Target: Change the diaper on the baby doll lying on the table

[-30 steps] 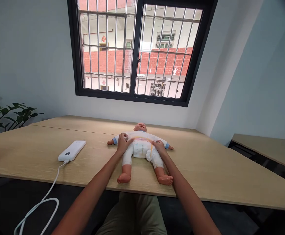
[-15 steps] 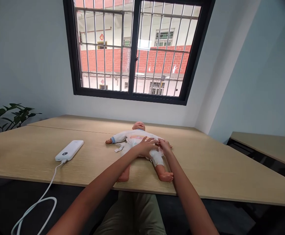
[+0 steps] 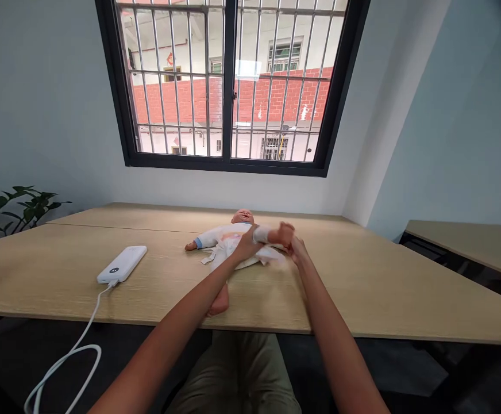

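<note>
Baby doll (image 3: 242, 217) is on its back on the wooden counter (image 3: 362, 282), near the middle, and its head is toward the window (image 3: 228, 86). We see one leg (image 3: 261, 234) up in the air, with the bare foot (image 3: 281, 234) at the end of it. Our left hand (image 3: 247, 244) has its fingers bent shut around that leg. Our right hand (image 3: 297, 251) is right by the foot, with its fingers curled in, but it looks blurry, so we cannot tell if it has hold of anything. The white diaper (image 3: 233, 244) is loose and messy around the doll's bottom half, with little tabs sticking out on one side. The other foot (image 3: 220, 300) is down on the counter, partly behind our left arm. We can see one doll arm stretched out, with a blue cuff (image 3: 197, 243). Over to the left are a white power bank (image 3: 122, 264), a white cord (image 3: 87, 330) plugged into it, and a green plant (image 3: 30, 207).
</note>
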{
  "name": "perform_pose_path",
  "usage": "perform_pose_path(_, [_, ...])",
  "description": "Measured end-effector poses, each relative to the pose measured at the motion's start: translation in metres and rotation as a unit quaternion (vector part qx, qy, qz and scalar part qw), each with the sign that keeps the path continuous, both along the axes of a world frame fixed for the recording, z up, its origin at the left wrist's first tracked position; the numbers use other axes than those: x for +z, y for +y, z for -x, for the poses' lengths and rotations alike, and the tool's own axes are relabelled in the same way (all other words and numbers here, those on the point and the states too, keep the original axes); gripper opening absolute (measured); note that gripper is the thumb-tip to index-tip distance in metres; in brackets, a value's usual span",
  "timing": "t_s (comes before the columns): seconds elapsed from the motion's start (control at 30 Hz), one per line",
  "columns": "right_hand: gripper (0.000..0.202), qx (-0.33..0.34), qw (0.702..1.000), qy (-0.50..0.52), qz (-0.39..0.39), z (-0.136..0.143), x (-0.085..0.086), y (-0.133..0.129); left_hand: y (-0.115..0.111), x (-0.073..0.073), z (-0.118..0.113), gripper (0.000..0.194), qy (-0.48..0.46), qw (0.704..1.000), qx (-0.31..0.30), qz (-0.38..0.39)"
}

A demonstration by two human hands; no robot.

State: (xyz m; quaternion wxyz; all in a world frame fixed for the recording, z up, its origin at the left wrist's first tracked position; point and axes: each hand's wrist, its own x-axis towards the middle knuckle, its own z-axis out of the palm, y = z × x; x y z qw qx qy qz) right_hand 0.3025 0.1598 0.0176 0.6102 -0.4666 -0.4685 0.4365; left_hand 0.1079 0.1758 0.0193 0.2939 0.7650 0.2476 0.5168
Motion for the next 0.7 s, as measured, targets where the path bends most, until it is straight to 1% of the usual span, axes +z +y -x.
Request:
perform_pose_path(0.03, [0.045,0.037,0.999,0.001,0.011,-0.001,0.003,-0.002,0.004,0.000,0.002,0.036,-0.037,0.999,0.015,0.013])
perform_pose_path(0.1, [0.049,0.152,0.986,-0.039,0.049,0.001,0.010,-0.008,0.010,-0.001,0.005,0.039,-0.094,0.994,0.029,0.038])
perform_pose_path(0.17, [0.045,0.273,0.950,-0.119,0.094,0.005,0.016,-0.017,0.013,-0.001,0.007,0.044,-0.149,0.986,0.020,0.078])
perform_pose_path(0.23, [0.041,0.338,0.917,-0.177,0.117,0.010,0.018,-0.024,0.014,-0.001,0.009,0.048,-0.184,0.977,0.009,0.109])
perform_pose_path(0.27, [0.040,0.350,0.911,-0.183,0.118,0.013,0.018,-0.025,0.014,-0.001,0.009,0.049,-0.189,0.975,0.008,0.114])
perform_pose_path(0.3, [0.041,0.348,0.914,-0.174,0.113,0.015,0.017,-0.025,0.015,-0.002,0.009,0.050,-0.190,0.975,0.009,0.115])
perform_pose_path(0.33, [0.041,0.331,0.925,-0.157,0.106,0.016,0.015,-0.023,0.015,-0.002,0.008,0.052,-0.188,0.975,0.010,0.115])
perform_pose_path(0.4, [0.039,0.275,0.951,-0.118,0.080,0.018,0.008,-0.016,0.015,-0.002,0.008,0.051,-0.185,0.975,0.014,0.121])
perform_pose_path(0.47, [0.037,0.223,0.969,-0.094,0.040,0.019,0.000,-0.005,0.015,-0.002,0.007,0.045,-0.179,0.975,0.015,0.130])
perform_pose_path(0.53, [0.039,0.179,0.979,-0.095,-0.001,0.022,-0.008,0.004,0.014,-0.002,0.006,0.038,-0.170,0.977,0.010,0.127])
perform_pose_path(0.6, [0.042,0.131,0.985,-0.110,-0.028,0.026,-0.015,0.010,0.012,-0.002,0.006,0.036,-0.166,0.980,0.001,0.109])
perform_pose_path(0.7, [0.044,0.079,0.987,-0.134,-0.036,0.035,-0.022,0.014,0.010,-0.002,0.006,0.038,-0.161,0.983,-0.012,0.084])
